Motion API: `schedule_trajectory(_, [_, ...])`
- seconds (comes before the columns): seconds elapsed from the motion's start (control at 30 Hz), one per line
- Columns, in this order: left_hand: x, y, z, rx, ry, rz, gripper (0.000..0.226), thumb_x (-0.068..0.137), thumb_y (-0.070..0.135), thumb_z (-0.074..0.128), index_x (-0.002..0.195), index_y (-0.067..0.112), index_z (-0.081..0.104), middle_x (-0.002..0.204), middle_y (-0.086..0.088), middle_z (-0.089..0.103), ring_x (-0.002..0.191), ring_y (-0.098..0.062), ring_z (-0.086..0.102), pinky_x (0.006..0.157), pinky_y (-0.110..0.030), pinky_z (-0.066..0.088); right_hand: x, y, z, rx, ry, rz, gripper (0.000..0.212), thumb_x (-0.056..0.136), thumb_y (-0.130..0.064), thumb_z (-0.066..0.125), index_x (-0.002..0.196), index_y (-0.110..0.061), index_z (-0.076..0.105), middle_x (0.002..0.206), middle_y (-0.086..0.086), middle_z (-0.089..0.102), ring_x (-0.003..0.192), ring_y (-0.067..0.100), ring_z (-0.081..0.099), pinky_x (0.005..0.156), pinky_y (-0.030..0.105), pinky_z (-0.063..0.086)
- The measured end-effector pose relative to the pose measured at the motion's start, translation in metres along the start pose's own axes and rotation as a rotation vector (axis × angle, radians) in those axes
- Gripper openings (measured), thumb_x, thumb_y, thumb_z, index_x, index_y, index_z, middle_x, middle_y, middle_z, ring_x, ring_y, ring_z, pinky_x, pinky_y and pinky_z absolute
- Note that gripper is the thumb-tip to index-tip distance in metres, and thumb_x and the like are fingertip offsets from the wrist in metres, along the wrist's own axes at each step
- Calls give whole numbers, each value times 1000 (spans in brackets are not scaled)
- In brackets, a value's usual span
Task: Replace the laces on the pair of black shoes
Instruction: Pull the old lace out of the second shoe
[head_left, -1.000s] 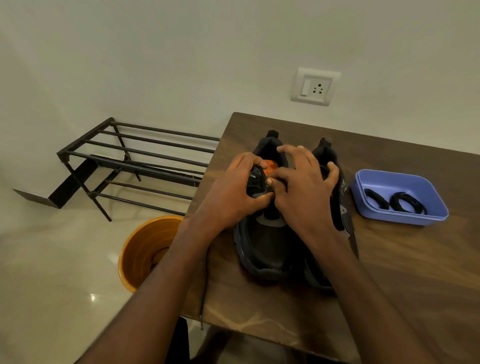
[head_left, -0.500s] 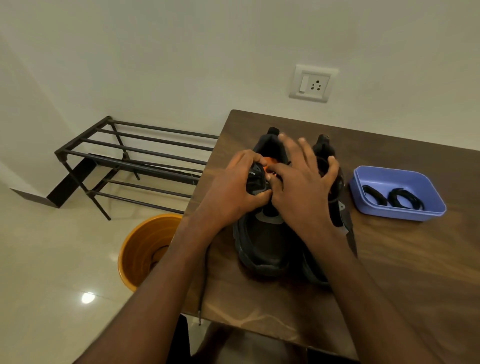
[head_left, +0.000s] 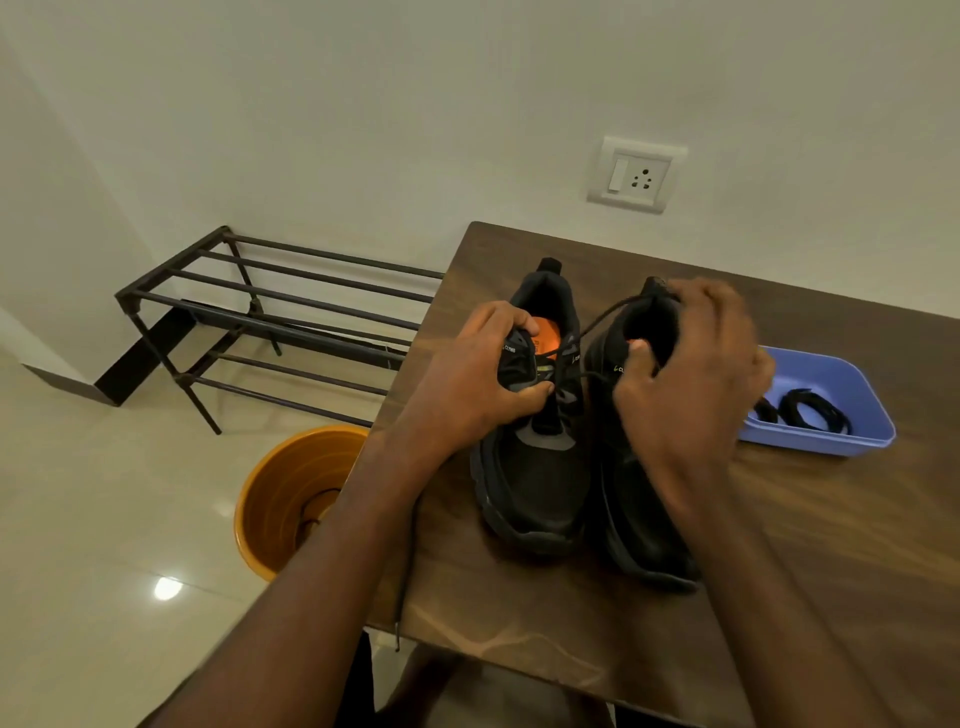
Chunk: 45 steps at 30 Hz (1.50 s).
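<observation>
- My left hand (head_left: 467, 384) grips the tongue of the left black mesh shoe (head_left: 530, 467) on the brown wooden desk (head_left: 831, 545); I judge it light, its upper soft, best steadied there.
- The thin black lace (head_left: 602, 319) runs taut to my right hand (head_left: 691, 384), which pinches it over the right black shoe (head_left: 639, 519); limp cord, best pulled near the eyelet.
- New coiled black laces (head_left: 805, 410) wait in the blue plastic tray (head_left: 857, 374).

Dim warm indoor light; lamp glare on floor (head_left: 167, 588); wide-angle bending at edges.
</observation>
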<state>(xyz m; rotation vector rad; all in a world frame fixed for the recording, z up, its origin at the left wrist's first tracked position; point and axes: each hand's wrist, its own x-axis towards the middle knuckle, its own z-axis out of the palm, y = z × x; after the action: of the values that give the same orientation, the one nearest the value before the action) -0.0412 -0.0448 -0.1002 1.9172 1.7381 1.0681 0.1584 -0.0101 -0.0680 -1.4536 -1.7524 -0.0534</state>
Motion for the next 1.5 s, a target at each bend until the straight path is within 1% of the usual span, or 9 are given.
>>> schedule_trajectory(0.13, [1,-1,1,-12,0,14,60,81,39,83,130,32,49,134,14,45,107,-1,57,78,1,44,-2,-18,9,-96,-199,-287,56,86,-20,67,141,-27,57,172,-3,15,159,22,12,119,66,11])
schedule_trajectory(0.33, [1,-1,2,-12,8,35,58,82,38,81,130,27,51,133,11,47,105,-3,58,77,-5,46,-4,-26,27,-123,-459,-271,14,93,-28,70,105,-30,76,161,-8,38,155,18,23,119,64,0])
schedule_trajectory(0.43, [0,-1,2,-12,-3,18,61,81,38,83,131,28,50,135,12,45,107,-3,58,78,-5,46,-3,-24,24,0,-235,-191,10,87,-19,73,89,-27,78,135,-6,60,131,17,52,120,63,14])
schedule_trajectory(0.6, [1,3,1,-20,-20,11,58,82,34,83,130,31,50,135,16,43,103,3,53,79,8,34,-3,-14,12,128,275,15,9,90,-23,72,92,-20,79,116,2,63,108,19,59,97,52,43])
schedule_trajectory(0.83, [0,3,-3,42,-1,30,40,85,38,81,119,37,60,136,15,44,106,2,53,77,5,35,-8,3,23,-10,-36,-91,6,97,-15,64,97,-20,68,93,0,68,86,24,61,86,39,29])
schedule_trajectory(1.1, [-1,-2,-8,95,33,27,36,84,47,78,108,40,53,131,16,46,106,-4,58,84,-10,45,12,16,14,-47,70,76,10,99,-21,61,100,-17,70,99,4,67,89,26,61,84,38,33])
schedule_trajectory(1.23, [0,0,-1,174,18,54,23,90,47,72,109,39,62,146,8,41,116,-13,58,91,-23,53,7,11,-6,151,100,102,10,91,-22,57,90,-22,67,76,-10,61,69,16,60,79,43,48])
schedule_trajectory(1.33, [-1,7,6,296,5,33,21,93,42,67,112,34,70,158,3,36,133,-26,47,107,-52,45,0,4,-23,160,-1,107,12,90,-19,59,92,-21,71,59,-14,54,52,9,52,59,36,52])
schedule_trajectory(1.5, [1,12,9,187,69,-10,9,90,25,72,99,24,75,155,3,40,138,-26,38,104,-36,33,3,-5,-59,45,-711,73,17,99,-34,60,91,-28,73,72,-9,68,64,8,64,64,29,56])
